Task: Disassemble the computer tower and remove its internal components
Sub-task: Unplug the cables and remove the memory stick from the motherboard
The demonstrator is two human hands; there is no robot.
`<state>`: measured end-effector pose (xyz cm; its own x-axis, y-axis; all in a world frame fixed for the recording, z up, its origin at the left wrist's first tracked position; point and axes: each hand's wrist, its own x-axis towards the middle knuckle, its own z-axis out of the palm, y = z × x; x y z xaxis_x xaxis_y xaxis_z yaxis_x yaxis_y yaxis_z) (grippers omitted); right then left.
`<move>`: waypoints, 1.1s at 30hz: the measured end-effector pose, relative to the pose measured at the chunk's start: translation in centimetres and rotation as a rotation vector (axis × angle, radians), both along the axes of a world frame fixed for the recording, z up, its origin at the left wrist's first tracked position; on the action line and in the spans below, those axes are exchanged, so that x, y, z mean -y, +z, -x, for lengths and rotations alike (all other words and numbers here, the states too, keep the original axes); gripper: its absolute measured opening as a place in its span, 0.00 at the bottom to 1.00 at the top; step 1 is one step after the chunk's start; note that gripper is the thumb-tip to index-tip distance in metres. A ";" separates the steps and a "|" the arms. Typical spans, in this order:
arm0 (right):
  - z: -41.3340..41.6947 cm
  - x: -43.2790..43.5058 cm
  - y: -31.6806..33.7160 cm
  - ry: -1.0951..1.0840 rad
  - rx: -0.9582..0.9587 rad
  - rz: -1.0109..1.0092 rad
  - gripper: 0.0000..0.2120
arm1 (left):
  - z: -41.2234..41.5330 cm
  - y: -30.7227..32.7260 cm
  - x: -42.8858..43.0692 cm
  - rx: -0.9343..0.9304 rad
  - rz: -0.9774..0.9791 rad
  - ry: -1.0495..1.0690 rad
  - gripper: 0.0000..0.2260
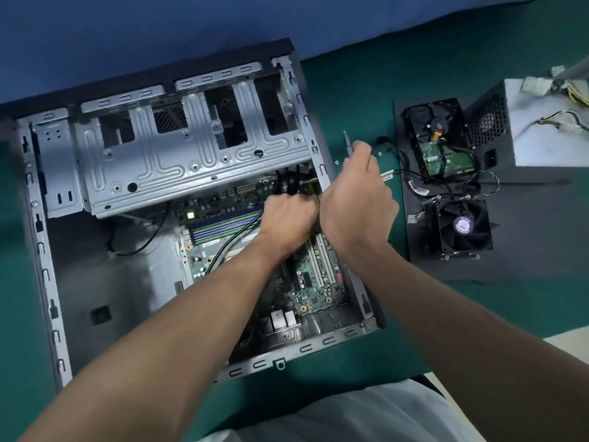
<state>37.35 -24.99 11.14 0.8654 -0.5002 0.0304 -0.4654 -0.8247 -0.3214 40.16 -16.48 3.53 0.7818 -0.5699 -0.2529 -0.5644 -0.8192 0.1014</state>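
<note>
Lying open on its side on the desk (350,90), the computer tower (46,275) holds the motherboard (306,291) in its near right part. Your left hand (288,218) curls down at the board's far right corner, where a black cable (237,232) leads; I cannot tell what it grips. Just beside it, your right hand (353,205) grips the screwdriver (348,143), with the shaft pointing away from you, over the case wall and off the board. Your left hand is nearer that corner.
</note>
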 end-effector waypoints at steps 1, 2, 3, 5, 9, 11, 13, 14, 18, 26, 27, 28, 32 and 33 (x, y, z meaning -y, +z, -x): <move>0.0 0.0 0.0 0.006 0.009 0.014 0.14 | 0.1 0.0 -0.2 0.003 0.037 0.032 0.04; 0.0 0.0 0.0 0.014 0.019 0.030 0.15 | 0.2 0.2 -0.3 0.000 0.116 0.098 0.02; 0.1 0.0 0.1 0.023 0.028 0.042 0.15 | 0.5 0.5 -0.5 -0.017 0.216 0.203 0.04; 0.2 -0.1 0.3 0.042 0.038 0.041 0.16 | 1.1 1.3 -0.9 -0.160 0.470 0.482 0.05; 0.2 0.0 0.3 0.075 0.033 0.029 0.18 | 3.5 4.3 -2.4 -0.718 1.225 1.043 0.11; 0.2 0.0 0.3 0.079 0.041 0.015 0.18 | 4.8 5.7 -3.5 -1.058 1.621 1.107 0.14; 0.2 0.0 0.3 0.076 0.044 0.005 0.18 | 5.8 7.1 -3.9 -1.289 1.922 1.065 0.10; 0.2 0.0 0.2 0.072 0.049 0.004 0.17 | 6.2 7.7 -3.8 -1.344 2.014 1.045 0.08; 0.2 0.1 0.2 0.072 0.071 -0.058 0.16 | 7.0 9.3 -3.6 -1.309 2.089 1.064 0.07; 2.2 4.7 0.1 -0.148 0.160 -0.650 0.12 | 5.8 12.0 -0.4 -0.817 1.198 1.228 0.15; 3.1 5.8 0.0 -0.179 0.185 -0.655 0.12 | 5.3 12.4 0.8 -0.717 1.087 1.124 0.16; 4.1 6.9 -0.2 -0.210 0.204 -0.655 0.11 | 4.6 12.8 2.1 -0.626 0.988 1.006 0.15; 7.8 10.5 -1.7 -0.337 0.199 -0.711 0.10 | 1.5 13.2 7.7 -0.486 0.743 0.603 0.16; 8.5 11.0 -2.2 -0.365 0.187 -0.721 0.10 | 0.8 12.8 9.0 -0.495 0.661 0.516 0.16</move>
